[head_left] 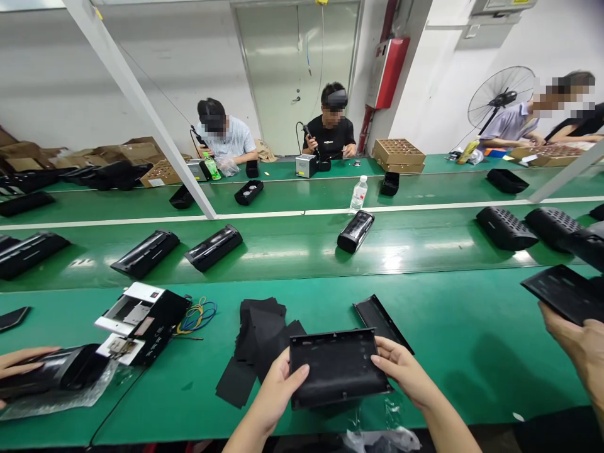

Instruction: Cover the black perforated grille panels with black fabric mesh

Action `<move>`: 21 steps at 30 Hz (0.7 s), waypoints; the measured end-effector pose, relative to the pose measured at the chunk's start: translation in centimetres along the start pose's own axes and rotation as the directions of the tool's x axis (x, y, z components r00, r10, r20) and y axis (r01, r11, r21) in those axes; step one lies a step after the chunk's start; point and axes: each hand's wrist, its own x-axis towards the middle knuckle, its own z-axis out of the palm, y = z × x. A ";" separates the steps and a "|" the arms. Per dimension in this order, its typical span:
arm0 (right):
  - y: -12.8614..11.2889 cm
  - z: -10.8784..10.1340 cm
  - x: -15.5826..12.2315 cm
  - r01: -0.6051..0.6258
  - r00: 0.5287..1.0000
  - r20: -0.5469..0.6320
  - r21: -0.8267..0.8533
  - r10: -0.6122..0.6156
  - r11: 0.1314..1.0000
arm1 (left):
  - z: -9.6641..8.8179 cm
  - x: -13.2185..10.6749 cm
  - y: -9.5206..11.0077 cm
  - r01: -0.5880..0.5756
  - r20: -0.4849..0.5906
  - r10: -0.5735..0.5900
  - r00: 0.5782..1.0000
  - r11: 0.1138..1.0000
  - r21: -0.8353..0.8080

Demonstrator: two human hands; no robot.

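Between both hands I hold a black rectangular plastic panel (336,366) with raised edges, its hollow side facing me. My left hand (284,380) grips its left edge, thumb on the face. On the opposite edge my right hand (395,365) is closed, the thumb likewise pressed on the face. Just behind it lies a second black panel (383,321), tilted across the green table. A loose pile of thin black sheets (262,336) spreads beside my left hand. Crumpled clear plastic (382,439) shows below the held panel.
A white-and-black machine (144,321) with coiled cables stands left; a neighbour's hand (28,362) rests on a black housing there. At right, another person's hands (573,343) hold a black panel. Beyond, black housings (214,246) and a water bottle (358,193) stand on green conveyors; people sit opposite.
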 end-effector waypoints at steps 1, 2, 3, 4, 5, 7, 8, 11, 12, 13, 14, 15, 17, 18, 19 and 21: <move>-0.3 0.1 0.0 0.011 1.000 0.029 0.000 -0.011 1.000 | -0.2 0.0 0.0 -0.001 0.012 0.001 1.000 1.000 0.008; -0.5 0.3 0.0 0.017 0.999 0.050 -0.006 -0.017 1.000 | -0.3 -0.1 0.0 -0.002 0.023 0.002 1.000 1.000 0.014; -0.7 0.4 0.1 0.025 0.998 0.053 -0.013 -0.025 1.000 | -0.5 -0.1 0.0 -0.008 0.027 0.007 1.000 1.000 0.019; -0.7 0.5 0.2 0.038 0.999 0.037 -0.011 -0.037 0.999 | -0.6 0.0 0.0 -0.016 0.025 0.015 1.000 1.000 0.023; -0.5 0.4 0.3 0.053 0.999 0.004 0.005 -0.053 0.999 | -0.9 0.1 -0.2 -0.013 0.026 0.012 1.000 0.999 0.031; 0.1 -0.6 0.6 0.062 0.994 -0.092 0.066 -0.056 0.996 | -1.7 0.5 -0.8 0.035 0.034 -0.037 0.999 0.996 0.076; 0.5 -1.5 0.9 0.058 0.985 -0.166 0.106 -0.040 0.993 | -2.4 0.8 -1.3 0.067 0.027 -0.071 0.997 0.991 0.117; 2.2 -5.8 2.0 0.089 0.864 -0.502 0.243 0.046 0.966 | -5.7 2.2 -3.4 0.151 -0.176 -0.090 0.980 0.917 0.369; 2.8 -7.5 2.5 0.145 0.786 -0.615 0.285 0.064 0.948 | -7.1 2.7 -4.2 0.188 -0.292 -0.043 0.955 0.853 0.487; 3.5 -9.2 3.0 0.228 0.693 -0.716 0.321 0.078 0.919 | -8.5 3.0 -5.0 0.235 -0.386 0.017 0.922 0.768 0.596; 4.2 -10.7 3.4 0.263 0.639 -0.764 0.323 0.086 0.909 | -9.8 3.3 -5.7 0.274 -0.447 0.064 0.892 0.709 0.649; 4.9 -12.1 3.8 0.284 0.597 -0.796 0.321 0.095 0.904 | -10.9 3.5 -6.4 0.311 -0.490 0.102 0.866 0.657 0.686; 6.4 -14.2 4.4 0.303 0.532 -0.840 0.306 0.106 0.903 | -12.3 3.8 -7.3 0.349 -0.531 0.137 0.836 0.615 0.708; 7.2 -15.0 4.6 0.307 0.512 -0.853 0.292 0.101 0.906 | -12.6 3.9 -7.6 0.366 -0.545 0.148 0.825 0.596 0.715; 8.0 -15.6 4.7 0.311 0.500 -0.862 0.275 0.089 0.910 | -12.7 4.0 -7.9 0.381 -0.558 0.159 0.815 0.577 0.722; 9.4 -16.4 4.9 0.315 0.519 -0.854 0.238 0.044 0.919 | -12.3 4.4 -8.2 0.406 -0.578 0.181 0.796 0.550 0.730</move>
